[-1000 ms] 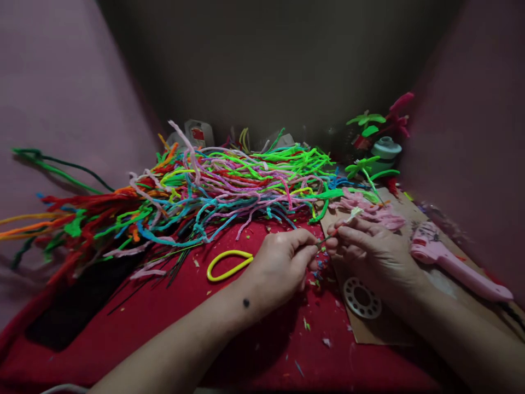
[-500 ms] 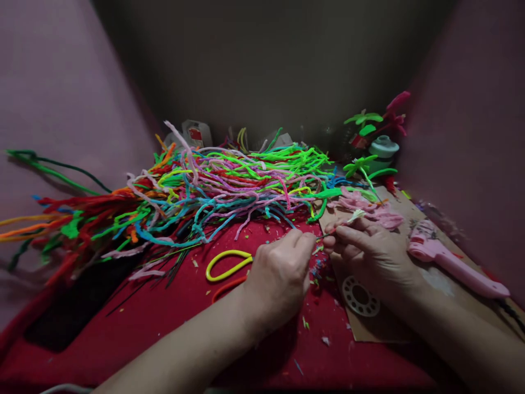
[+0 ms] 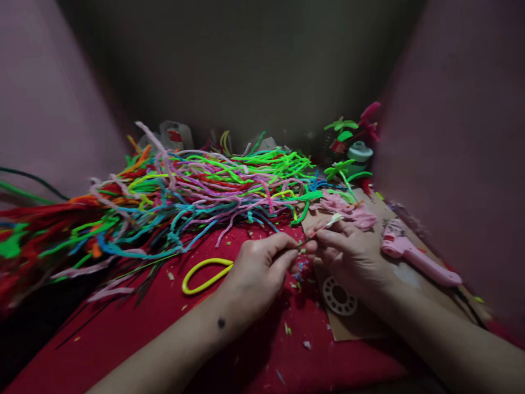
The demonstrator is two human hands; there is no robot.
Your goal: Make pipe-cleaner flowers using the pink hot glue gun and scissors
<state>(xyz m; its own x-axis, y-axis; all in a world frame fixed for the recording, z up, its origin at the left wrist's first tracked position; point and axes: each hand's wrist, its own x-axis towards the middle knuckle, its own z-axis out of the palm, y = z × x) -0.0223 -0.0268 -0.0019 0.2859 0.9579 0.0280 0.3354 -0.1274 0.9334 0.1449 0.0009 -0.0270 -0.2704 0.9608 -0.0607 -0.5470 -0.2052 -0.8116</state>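
A thin dark stem (image 3: 304, 242), reddish toward its upper end, runs slantwise between my hands. Its tip carries a pale whitish-green tuft (image 3: 336, 219). My left hand (image 3: 262, 268) pinches the lower end between thumb and forefinger. Around the upper part, just below the tuft, the fingers of my right hand (image 3: 355, 251) are closed. Beyond the right hand lie fuzzy pink pieces (image 3: 353, 209). Yellow-handled scissors (image 3: 205, 276) rest beside my left hand, their blades hidden under it. Below the right hand a white ring with holes (image 3: 339, 295) lies partly on cardboard.
Many coloured pipe cleaners (image 3: 229, 180) are heaped across the back and left. A pink glue gun (image 3: 418, 254) lies on the cardboard (image 3: 353, 328) at right. Behind stand fuzzy green leaves (image 3: 340, 169) and a pale green bottle (image 3: 360, 153). Scraps dot the red cloth (image 3: 303, 366).
The view has swung right, so everything sits farther left. My left hand has turned, showing its thumb and inner wrist. More of the stem shows between the hands.
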